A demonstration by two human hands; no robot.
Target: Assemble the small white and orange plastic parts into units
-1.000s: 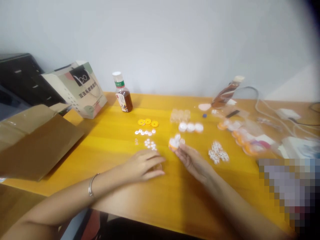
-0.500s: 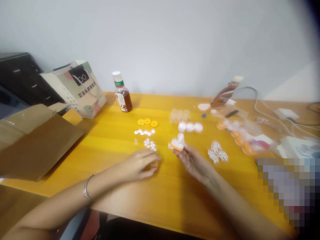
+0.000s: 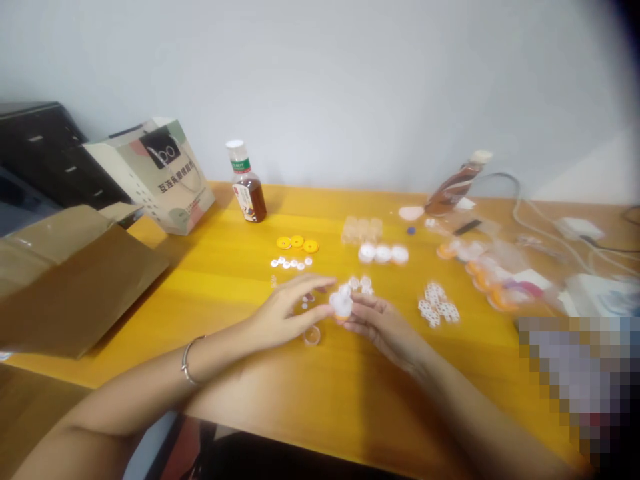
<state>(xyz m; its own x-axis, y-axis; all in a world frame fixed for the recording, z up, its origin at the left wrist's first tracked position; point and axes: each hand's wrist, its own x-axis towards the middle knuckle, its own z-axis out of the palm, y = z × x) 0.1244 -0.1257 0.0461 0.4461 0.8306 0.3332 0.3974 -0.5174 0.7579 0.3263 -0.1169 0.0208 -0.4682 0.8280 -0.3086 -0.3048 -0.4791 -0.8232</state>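
Between the fingertips of my right hand (image 3: 385, 327) is a small white plastic part with an orange base (image 3: 342, 304), its white knob pointing up. My left hand (image 3: 287, 310) reaches in from the other side, thumb and fingers spread apart; its thumb tip is at the part's edge, and contact is unclear. Below that thumb a clear ring (image 3: 312, 335) lies on the table. Small white pieces (image 3: 305, 303) are partly hidden behind my left fingers. White gear-like pieces (image 3: 361, 284) lie just beyond my right fingertips.
On the wooden table (image 3: 280, 413) are yellow discs (image 3: 297, 242), white discs (image 3: 293, 264), white round caps (image 3: 383, 253), clear cups (image 3: 362, 230) and white lattice pieces (image 3: 438, 305). Two drink bottles (image 3: 249, 193) stand behind. A cardboard box (image 3: 100, 280) and paper bag (image 3: 173, 187) are left; bagged orange-white parts (image 3: 493, 273) right.
My right hand has brought the white-and-orange part left and slightly down. My left hand has opened its fingers and moved up towards it. A clear ring now shows on the table.
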